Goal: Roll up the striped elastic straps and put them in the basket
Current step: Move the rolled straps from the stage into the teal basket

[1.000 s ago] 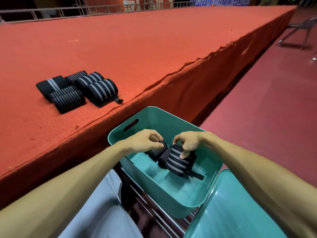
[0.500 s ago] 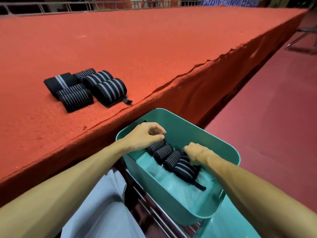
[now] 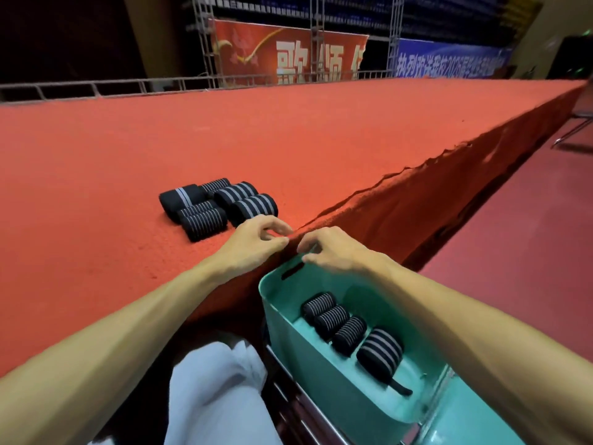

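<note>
Along the near edge of the red-carpeted platform (image 3: 321, 149), both bare hands hover side by side, their fingertips close together but apart. The left hand (image 3: 253, 242) sits over the carpet just in front of a cluster of six rolled striped straps (image 3: 218, 205). Its fingers (image 3: 272, 224) are loosely curled with the thumb drawn near the index tip, and they hold nothing that shows. The right hand (image 3: 333, 248) hangs above the far rim of the teal basket (image 3: 276, 303), right over the slot handle (image 3: 292, 271). Its fingers (image 3: 308, 244) are likewise loosely bent and have nothing in them. The rolls on the platform lie packed against one another, black with pale stripes, and the leftmost one carries a single broad band at its middle. Below the platform edge, the basket stands on metal bars (image 3: 305, 412) and holds four more rolled straps (image 3: 349, 334) in a slanting row along its floor, each touching the next. The nearest and thickest roll (image 3: 380, 351) trails a short black tail (image 3: 399, 388) toward the near wall. A second teal plastic piece (image 3: 475, 422) lies against the basket at lower right. White cloth (image 3: 218, 390) covers the person's lap at the bottom. Beyond the platform run a metal railing (image 3: 128, 86), a red banner (image 3: 288, 56) and a blue banner (image 3: 449, 59), and a maroon floor (image 3: 529, 252) spreads to the right.
</note>
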Demonstrator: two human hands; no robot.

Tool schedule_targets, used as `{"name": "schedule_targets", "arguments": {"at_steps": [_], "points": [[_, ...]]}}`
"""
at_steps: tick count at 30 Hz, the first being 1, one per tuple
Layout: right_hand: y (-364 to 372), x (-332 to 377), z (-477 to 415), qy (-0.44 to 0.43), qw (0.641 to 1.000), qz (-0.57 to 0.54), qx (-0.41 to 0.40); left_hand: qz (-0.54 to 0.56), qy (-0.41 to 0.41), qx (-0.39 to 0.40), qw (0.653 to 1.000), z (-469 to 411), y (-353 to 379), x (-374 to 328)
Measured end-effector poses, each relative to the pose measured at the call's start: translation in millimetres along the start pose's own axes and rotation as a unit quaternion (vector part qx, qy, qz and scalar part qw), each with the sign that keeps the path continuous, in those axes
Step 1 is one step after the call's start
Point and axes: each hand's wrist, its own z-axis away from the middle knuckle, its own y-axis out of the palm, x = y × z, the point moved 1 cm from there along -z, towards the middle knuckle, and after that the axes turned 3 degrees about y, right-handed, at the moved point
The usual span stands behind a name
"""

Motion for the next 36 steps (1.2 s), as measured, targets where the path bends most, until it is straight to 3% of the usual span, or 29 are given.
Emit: {"name": "schedule_targets", "arguments": {"at_steps": [6, 10, 14, 18, 21, 24, 27, 32, 36], "points": [[-27, 62, -55, -0.091, 0.995, 0.001, -0.048, -0.037, -0.046, -0.067, 0.996, 18, -78, 25], [-23, 77, -95, -0.102, 0.993, -0.005, -0.057, -0.064, -0.086, -0.107, 0.988, 26, -116, 55], [-13, 73, -130, -0.103, 0.992, 0.004, -0.070, -0.146, -0.088, -0.096, 0.981, 17, -122, 89], [-3, 53, -158, -0.071, 0.992, 0.034, -0.099, -0.221, -0.083, -0.073, 0.969, -8, -109, 116], [5, 32, -174, 0.000, 0.994, 0.012, -0.112, -0.297, -0.130, -0.078, 0.943, -24, -98, 127], [14, 20, -180, 0.073, 0.992, -0.062, -0.080, -0.362, -0.142, -0.049, 0.920, -33, -91, 131], [21, 15, -177, 0.093, 0.985, -0.144, -0.014, -0.386, -0.106, -0.038, 0.916, -36, -90, 130], [20, 10, -168, 0.110, 0.925, -0.354, 0.085, -0.407, -0.049, -0.035, 0.911, -28, -90, 126], [20, 9, -162, 0.107, 0.918, -0.369, 0.103, -0.364, -0.027, -0.030, 0.930, -16, -91, 115]]}}
